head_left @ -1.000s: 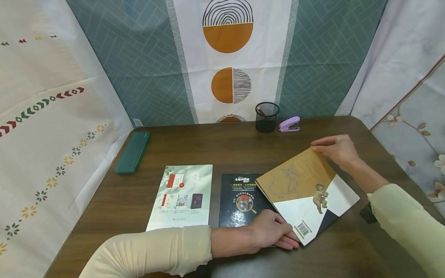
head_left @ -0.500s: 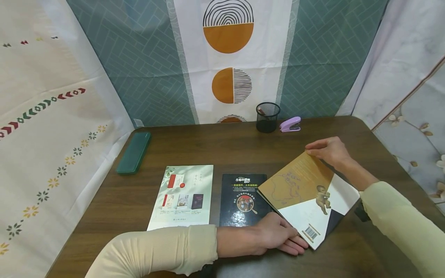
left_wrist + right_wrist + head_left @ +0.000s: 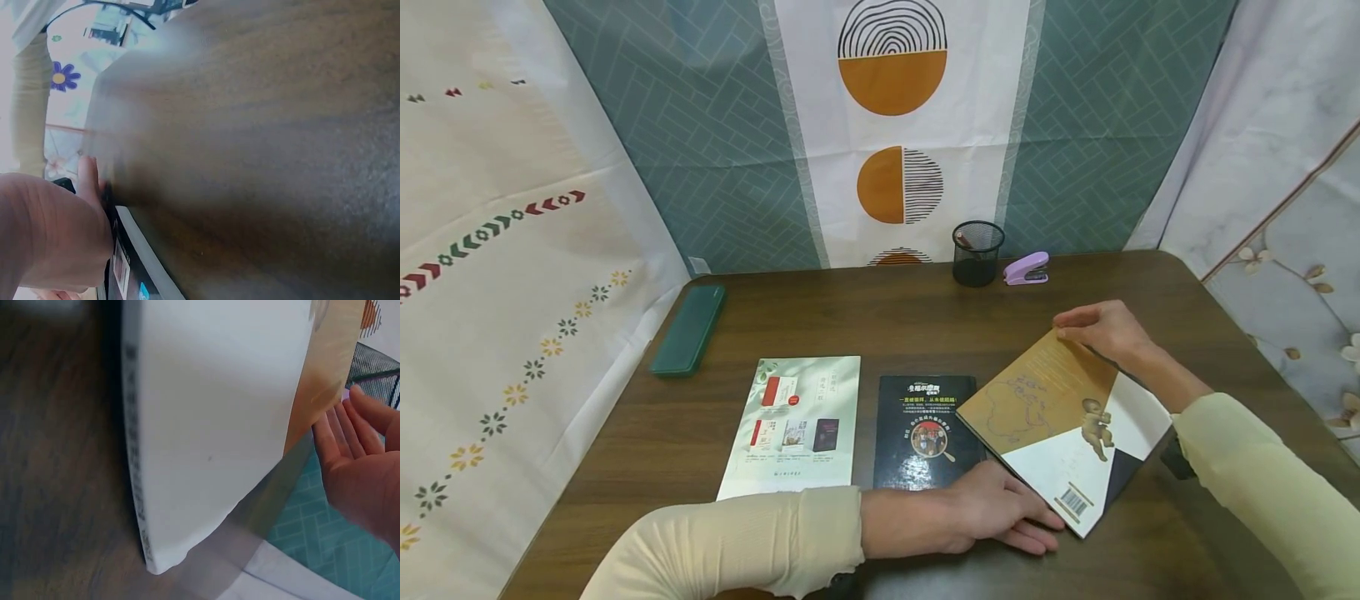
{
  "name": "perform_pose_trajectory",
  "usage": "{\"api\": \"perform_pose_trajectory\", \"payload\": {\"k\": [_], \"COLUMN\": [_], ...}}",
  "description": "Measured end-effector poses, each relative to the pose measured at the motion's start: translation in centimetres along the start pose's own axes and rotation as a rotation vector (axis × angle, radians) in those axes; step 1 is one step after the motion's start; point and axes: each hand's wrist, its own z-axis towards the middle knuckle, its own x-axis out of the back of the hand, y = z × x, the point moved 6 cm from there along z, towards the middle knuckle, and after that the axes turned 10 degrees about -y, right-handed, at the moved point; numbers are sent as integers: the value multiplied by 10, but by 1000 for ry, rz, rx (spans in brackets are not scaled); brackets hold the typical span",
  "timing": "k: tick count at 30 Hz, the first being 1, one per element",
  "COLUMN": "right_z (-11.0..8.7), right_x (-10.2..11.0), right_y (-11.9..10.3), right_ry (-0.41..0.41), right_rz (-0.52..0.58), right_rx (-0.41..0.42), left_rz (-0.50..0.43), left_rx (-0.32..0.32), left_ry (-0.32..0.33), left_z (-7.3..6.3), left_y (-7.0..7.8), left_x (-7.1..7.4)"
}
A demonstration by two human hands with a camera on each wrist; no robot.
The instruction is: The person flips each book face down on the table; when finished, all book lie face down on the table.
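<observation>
A gold-and-white book [image 3: 1045,462] with a small figure and a barcode on its cover lies turned at an angle on the right, its upper part raised. My right hand [image 3: 1108,333] pinches its top corner, long fingers stretched behind and thumb in front. At its lower left edge is my left hand [image 3: 1000,512], fingers straight beneath the edge and thumb alongside. Left of it lies a black book [image 3: 928,408] with a magnifying glass picture, partly covered by my left hand. The right wrist view shows the white cover [image 3: 219,412] and thick spine up close.
A pale green book [image 3: 808,417] lies at left, its lower edge behind my left sleeve. A green case [image 3: 688,329] sits at the far left. Near the back edge stand a black mesh pen holder [image 3: 977,254] and a purple stapler [image 3: 1025,268].
My right hand has moved left and slightly down with the book's top corner. The book's lower corner has shifted right with my left hand, uncovering more of the black book.
</observation>
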Motion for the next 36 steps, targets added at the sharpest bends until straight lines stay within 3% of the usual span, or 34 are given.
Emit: {"api": "perform_pose_trajectory", "payload": {"k": [6, 10, 12, 17, 20, 27, 30, 36], "right_z": [-4, -12, -18, -37, -51, -81, -90, -104], "right_x": [2, 5, 4, 1, -3, -12, -12, -10], "right_y": [0, -6, -8, -9, -6, 3, 7, 20], "right_ry": [-118, -175, -200, -259, -278, -257, -259, -223], "right_rz": [6, -25, -40, -46, -40, -141, -159, -211], "right_rx": [68, 134, 158, 210, 244, 292, 305, 309], "left_rz": [13, 96, 226, 739, 972, 1367, 1439, 1496], "left_rx": [-6, -113, -178, -383, -468, -520, -503, -429], "left_ry": [-32, -45, -45, -42, -49, -83, -81, -52], "left_z": [-6, -9, -12, -18, -19, -14, -10, 0], "left_y": [7, 23, 34, 60, 70, 79, 80, 81], "left_x": [2, 9, 15, 33, 41, 57, 65, 85]}}
